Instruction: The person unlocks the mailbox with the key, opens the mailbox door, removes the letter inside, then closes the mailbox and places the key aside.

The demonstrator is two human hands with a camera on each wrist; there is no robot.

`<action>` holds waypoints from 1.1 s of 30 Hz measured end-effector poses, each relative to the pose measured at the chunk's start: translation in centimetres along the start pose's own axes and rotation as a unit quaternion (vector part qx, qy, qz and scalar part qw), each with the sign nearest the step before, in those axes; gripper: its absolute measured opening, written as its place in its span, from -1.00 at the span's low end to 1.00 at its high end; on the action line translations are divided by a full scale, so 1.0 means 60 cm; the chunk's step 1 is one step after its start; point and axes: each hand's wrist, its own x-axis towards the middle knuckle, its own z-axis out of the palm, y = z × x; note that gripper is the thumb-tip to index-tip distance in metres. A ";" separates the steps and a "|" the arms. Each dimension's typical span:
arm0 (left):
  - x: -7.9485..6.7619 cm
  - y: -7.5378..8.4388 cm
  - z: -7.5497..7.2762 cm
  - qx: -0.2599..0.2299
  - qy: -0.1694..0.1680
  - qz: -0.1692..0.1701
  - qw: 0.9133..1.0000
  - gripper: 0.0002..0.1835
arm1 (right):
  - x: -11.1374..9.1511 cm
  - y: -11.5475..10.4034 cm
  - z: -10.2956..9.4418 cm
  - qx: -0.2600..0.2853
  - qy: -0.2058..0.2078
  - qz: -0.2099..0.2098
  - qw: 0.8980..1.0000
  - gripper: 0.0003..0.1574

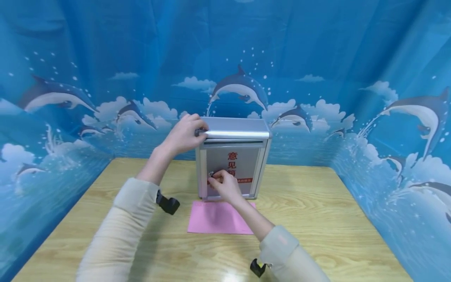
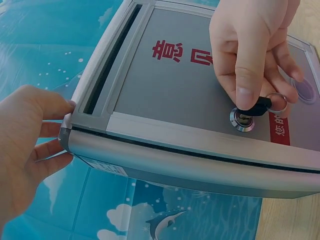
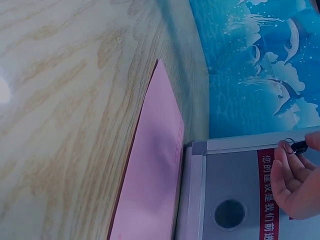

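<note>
A grey metal suggestion box [image 1: 246,152] with red lettering and a slot along its top stands upright on the table. My left hand [image 1: 184,133] grips its upper left corner, with fingertips on the corner edges in the left wrist view. Low on the left of the front panel, my right hand [image 1: 227,187] pinches a black-headed key [image 2: 258,106] between thumb and fingers. The key sits at the round chrome lock [image 2: 242,123], and its blade is hidden. A metal key ring [image 2: 278,102] hangs from the key beside the curled fingers.
A pink envelope [image 1: 218,219] lies flat on the wood-grain table [image 1: 317,219], just in front of the box. Behind and at both sides hangs a blue curtain [image 1: 148,51] printed with dolphins. Black wrist mounts [image 1: 168,203] stick out below the sleeves.
</note>
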 end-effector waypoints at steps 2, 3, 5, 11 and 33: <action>-0.001 0.001 0.000 -0.001 0.000 0.000 1.000 -0.81 | 0.001 -0.001 0.001 0.008 0.001 0.005 1.000 -0.67; -0.001 0.001 0.000 -0.001 -0.001 0.000 1.000 -0.81 | 0.002 -0.001 0.001 0.010 0.002 0.009 1.000 -0.68; -0.002 0.000 -0.002 -0.004 -0.004 0.001 1.000 -0.80 | 0.004 -0.002 0.003 0.015 0.003 0.014 1.000 -0.68; -0.005 -0.006 -0.004 -0.018 -0.018 0.016 1.000 -0.78 | 0.008 -0.001 0.007 0.027 0.013 0.019 0.999 -0.68; -0.004 -0.004 0.001 0.018 -0.008 0.022 1.000 -0.79 | 0.010 0.005 0.012 -0.060 0.036 0.005 0.998 -0.59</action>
